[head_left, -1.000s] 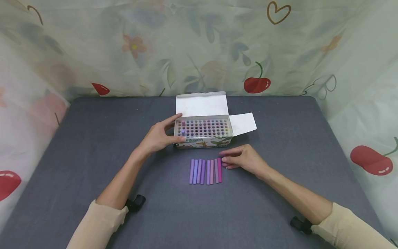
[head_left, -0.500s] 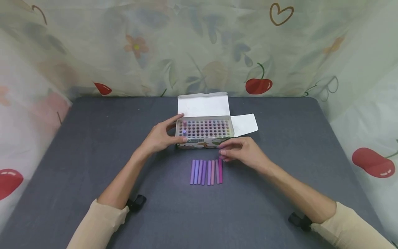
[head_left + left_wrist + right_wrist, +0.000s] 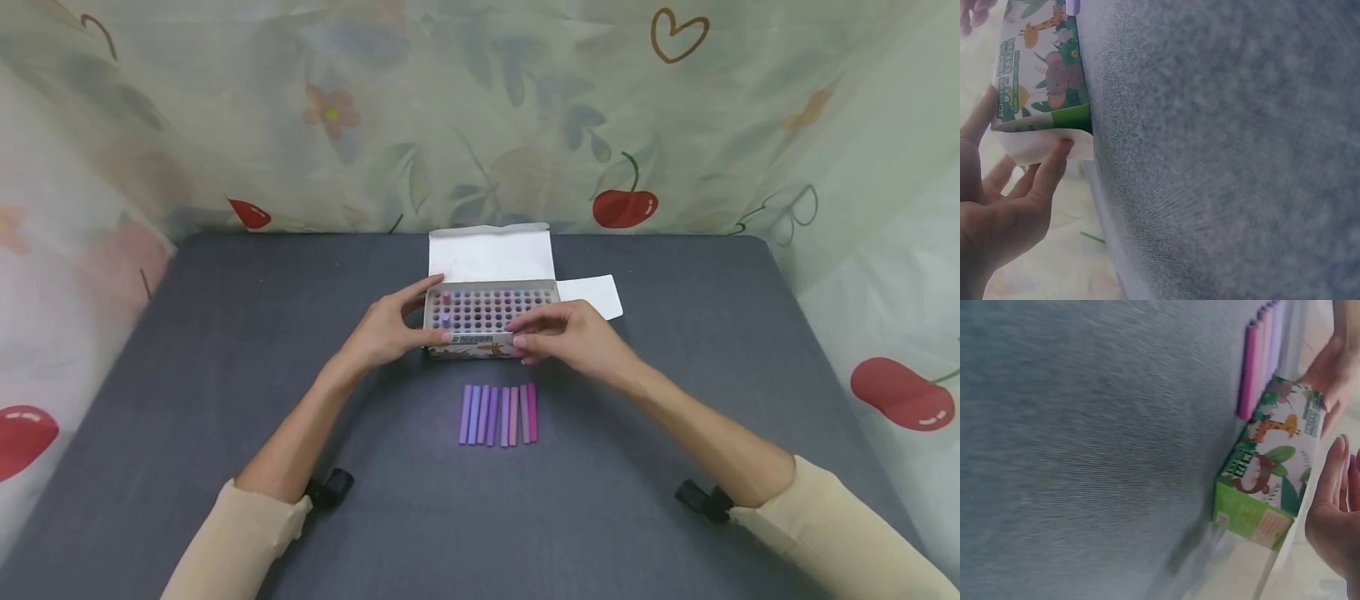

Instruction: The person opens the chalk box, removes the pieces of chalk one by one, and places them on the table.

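Observation:
My left hand [image 3: 386, 329] grips the left end of a white cardboard box [image 3: 472, 350] printed with animals, thumb on its front wall and fingers behind. Inside is a holed insert, where a pink chalk stick [image 3: 446, 297] and a violet-blue chalk stick [image 3: 446, 320] stand higher than the rest at the left. Over the box's front right part hovers my right hand [image 3: 581, 337], its fingers loosely bent; I see no chalk between them. In front of the box lies a row of several purple to pink chalk sticks [image 3: 492, 417], a magenta stick [image 3: 532, 412] at its right end.
The white lid [image 3: 491, 254] is folded back behind the box, and a side flap [image 3: 592, 296] sticks out to the right, partly behind my right hand. Dark grey cloth [image 3: 360, 533] covers the table. A patterned curtain [image 3: 480, 108] hangs beyond the far edge.
My right hand has moved away from the magenta chalk stick, up and left to the box's front right. My left hand still holds the box, and the chalk row lies unchanged.

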Demonstrator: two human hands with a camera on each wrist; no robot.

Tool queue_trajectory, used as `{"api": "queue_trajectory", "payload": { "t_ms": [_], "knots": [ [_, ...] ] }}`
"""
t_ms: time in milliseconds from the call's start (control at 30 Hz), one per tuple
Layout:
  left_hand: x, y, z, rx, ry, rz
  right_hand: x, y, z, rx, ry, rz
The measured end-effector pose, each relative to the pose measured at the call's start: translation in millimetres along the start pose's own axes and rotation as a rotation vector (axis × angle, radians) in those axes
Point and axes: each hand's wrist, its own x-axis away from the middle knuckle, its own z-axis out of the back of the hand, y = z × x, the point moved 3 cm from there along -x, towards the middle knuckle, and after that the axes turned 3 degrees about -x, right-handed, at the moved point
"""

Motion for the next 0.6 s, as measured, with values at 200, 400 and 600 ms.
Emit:
{"api": "queue_trajectory", "payload": {
  "t_ms": [200, 400, 600],
  "knots": [
    [-1.0, -0.9, 0.7, 0.008, -0.007, -0.007, -17.4, -7.6, -5.7, -0.007, -0.004, 0.02],
    [-0.6, 1.0, 2.0, 0.029, -0.021, -0.013, -36.0, -11.9, -13.1, 0.038, -0.008, 0.053],
    [0.8, 2.3, 3.4, 0.029, -0.03, -0.025, -53.0, -15.4, -17.7, 0.082, -0.016, 0.072]
  ]
}}
